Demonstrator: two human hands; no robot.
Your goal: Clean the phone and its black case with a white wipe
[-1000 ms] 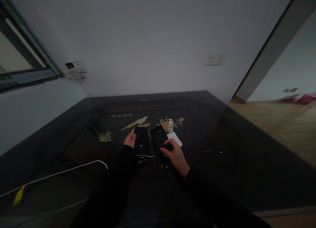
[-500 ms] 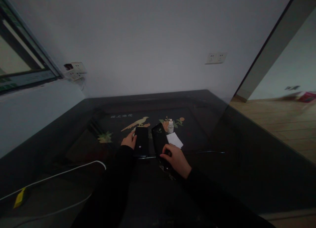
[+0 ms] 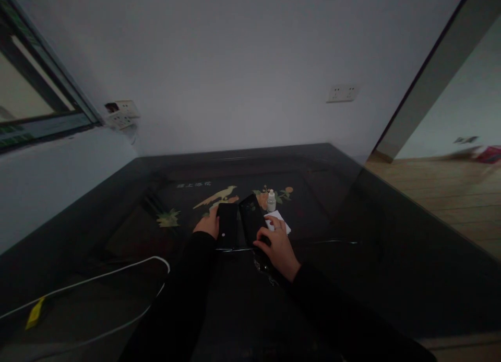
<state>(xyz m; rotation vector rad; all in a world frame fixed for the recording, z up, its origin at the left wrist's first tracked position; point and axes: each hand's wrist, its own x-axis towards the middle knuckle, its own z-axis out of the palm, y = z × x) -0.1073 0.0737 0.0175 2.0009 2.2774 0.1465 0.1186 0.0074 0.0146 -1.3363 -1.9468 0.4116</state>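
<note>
On the dark glossy table point(image 3: 340, 215) a matte black phone-like slab point(image 3: 227, 221) with a small white dot lies flat. My left hand point(image 3: 207, 224) holds its left edge, fingers closed together along it. Just to the right is a second flat, shiny black rectangle point(image 3: 251, 215), tilted in outline; it looks like a phone or its glass, I cannot tell which. My right hand point(image 3: 277, 245) pinches thumb and forefinger at its near right edge. A white cloth or paper point(image 3: 282, 222) lies partly under my right fingers. Behind it stands a small white dropper bottle point(image 3: 271, 200).
A crumpled clear plastic wrapper point(image 3: 266, 268) lies by my right wrist. At the left runs a white cable point(image 3: 117, 268) with a yellow tag point(image 3: 35, 314). The table meets a wall with sockets point(image 3: 342, 93). Bird and flower inlays decorate the tabletop.
My left fingers have drawn together on the slab's edge. My right fingers have spread a little over the white cloth, the pinch staying by the shiny rectangle. The view shifts slightly.
</note>
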